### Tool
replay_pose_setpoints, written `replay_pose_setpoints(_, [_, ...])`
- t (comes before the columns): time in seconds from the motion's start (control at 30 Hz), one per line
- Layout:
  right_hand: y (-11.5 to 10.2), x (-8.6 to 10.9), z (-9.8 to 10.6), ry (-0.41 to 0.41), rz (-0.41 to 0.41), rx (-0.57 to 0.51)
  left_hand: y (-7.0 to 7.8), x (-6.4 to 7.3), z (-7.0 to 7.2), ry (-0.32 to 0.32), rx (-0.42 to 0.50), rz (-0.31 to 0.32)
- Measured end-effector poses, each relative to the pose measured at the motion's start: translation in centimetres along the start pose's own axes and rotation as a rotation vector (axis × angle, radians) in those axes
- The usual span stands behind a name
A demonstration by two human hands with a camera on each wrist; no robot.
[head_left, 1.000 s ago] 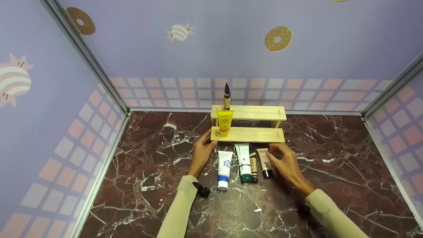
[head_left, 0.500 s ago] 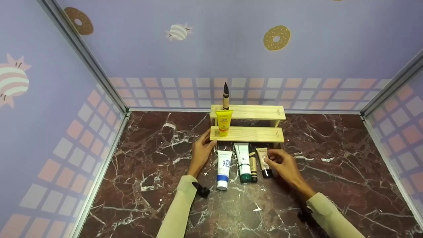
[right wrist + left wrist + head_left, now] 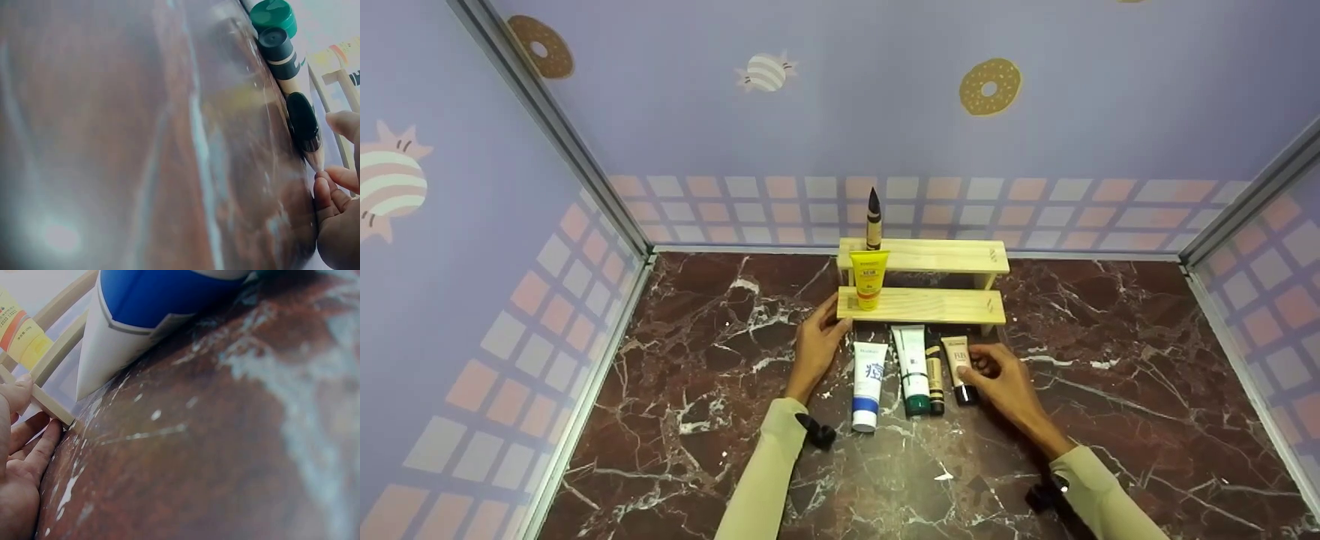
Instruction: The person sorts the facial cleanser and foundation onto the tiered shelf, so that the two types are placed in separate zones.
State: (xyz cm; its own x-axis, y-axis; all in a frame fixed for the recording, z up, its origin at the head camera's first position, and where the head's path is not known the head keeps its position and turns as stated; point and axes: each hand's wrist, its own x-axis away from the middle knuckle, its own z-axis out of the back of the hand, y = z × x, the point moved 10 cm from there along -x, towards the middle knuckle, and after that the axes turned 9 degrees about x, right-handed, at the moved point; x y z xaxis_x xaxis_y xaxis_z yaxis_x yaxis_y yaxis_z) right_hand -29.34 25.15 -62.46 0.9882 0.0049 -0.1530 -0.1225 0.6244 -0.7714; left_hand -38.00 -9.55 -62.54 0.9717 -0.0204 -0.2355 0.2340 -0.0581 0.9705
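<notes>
Shifts right hand [image 3: 1005, 381] down BB tube [image 3: 958, 355], 5 o'clock of wooden stand [image 3: 937, 304]; can't confirm pinch; pinches wooden stand with left hand [image 3: 816, 345]; risks edge-hold slip.

A booth-like work area, whether in a home, shop or studio unclear, lilac panels [image 3: 855, 135] on three sides, printed doughnuts [image 3: 1009, 86] and striped sweets [image 3: 766, 73], pink and white checks [image 3: 943, 188] below, grey metal strips [image 3: 545, 124] at the corners, dark marbled surface [image 3: 720, 360] between
</notes>
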Motion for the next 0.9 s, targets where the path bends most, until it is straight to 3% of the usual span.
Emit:
replay_pose_setpoints(0.23, [-0.2,-0.1,0.0,0.031,0.028,0.048,0.0,-0.1,0.0,0.003,0.010,0.000])
replay_pose_setpoints(0.57, [-0.5,-0.1,-0.5,0.011,0.026,0.153,-0.3,-0.2,0.2,0.013,0.010,0.013])
replay_pose_setpoints(0.9, [-1.3,-0.1,-0.8,0.060,0.079,0.174,-0.1,0.1,0.1,0.002,0.015,0.018])
